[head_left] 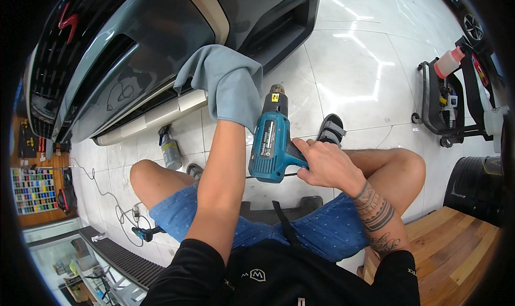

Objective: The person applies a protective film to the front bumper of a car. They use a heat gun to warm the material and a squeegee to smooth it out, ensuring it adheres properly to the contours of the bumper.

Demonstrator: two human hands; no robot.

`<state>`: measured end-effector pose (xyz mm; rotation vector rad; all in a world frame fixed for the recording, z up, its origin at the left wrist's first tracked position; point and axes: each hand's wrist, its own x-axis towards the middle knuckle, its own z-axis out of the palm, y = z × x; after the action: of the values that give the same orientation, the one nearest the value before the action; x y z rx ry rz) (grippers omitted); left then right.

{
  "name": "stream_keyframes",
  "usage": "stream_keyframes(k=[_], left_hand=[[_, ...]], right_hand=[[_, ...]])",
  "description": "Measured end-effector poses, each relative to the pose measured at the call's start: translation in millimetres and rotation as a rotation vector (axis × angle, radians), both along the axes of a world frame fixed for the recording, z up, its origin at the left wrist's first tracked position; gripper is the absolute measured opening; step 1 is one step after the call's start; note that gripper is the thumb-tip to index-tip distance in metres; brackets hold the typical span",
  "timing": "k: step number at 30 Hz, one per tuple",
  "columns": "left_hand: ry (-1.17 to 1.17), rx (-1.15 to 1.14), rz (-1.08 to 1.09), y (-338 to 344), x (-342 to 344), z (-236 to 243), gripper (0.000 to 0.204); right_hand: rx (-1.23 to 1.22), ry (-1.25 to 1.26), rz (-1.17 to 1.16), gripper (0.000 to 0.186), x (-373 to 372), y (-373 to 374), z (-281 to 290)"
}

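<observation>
Head view: the left hand is hidden under a grey-blue cloth [232, 86], draped over it down to the left wrist [229, 129], so whether its fingers are spread or clenched I cannot tell. The cloth overlaps the lower part of a dark grey car [155, 64]; whether it touches the panel is also unclear. The car runs out of sight at upper left, where the dark fisheye rim swallows its edge. Behind the left forearm, a dark cord [289, 174] shows only in short stretches, and the shoe [195, 170] on that side is mostly covered.

The right hand [328, 162] grasps the handle of a heat gun [270, 145], its fingertips partly lost behind the grip. The gun is held above the tiled floor [354, 64], between the person's knees and the car, just right of the cloth, nozzle pointing away from the body. It has a teal casing, a dark front barrel with 1 yellow label, a dark label with small print along the body, and a metal nozzle with brownish discolouration. At right, a wooden bench [456, 241] is cut off by the rim.
</observation>
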<state>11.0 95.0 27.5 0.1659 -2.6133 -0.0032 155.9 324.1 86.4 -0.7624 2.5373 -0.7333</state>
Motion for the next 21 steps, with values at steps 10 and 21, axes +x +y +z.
stream_keyframes(k=[10, 21], left_hand=[[-0.011, 0.009, -0.015, 12.1, -10.3, -3.4, 0.037], [-0.051, -0.001, -0.105, 6.1, -1.1, 2.4, 0.038]], right_hand=[[0.042, -0.036, -0.038, 0.046, 0.2, 8.7, -9.9], [0.044, -0.035, -0.039, 0.052, 0.4, 9.0, -12.3]])
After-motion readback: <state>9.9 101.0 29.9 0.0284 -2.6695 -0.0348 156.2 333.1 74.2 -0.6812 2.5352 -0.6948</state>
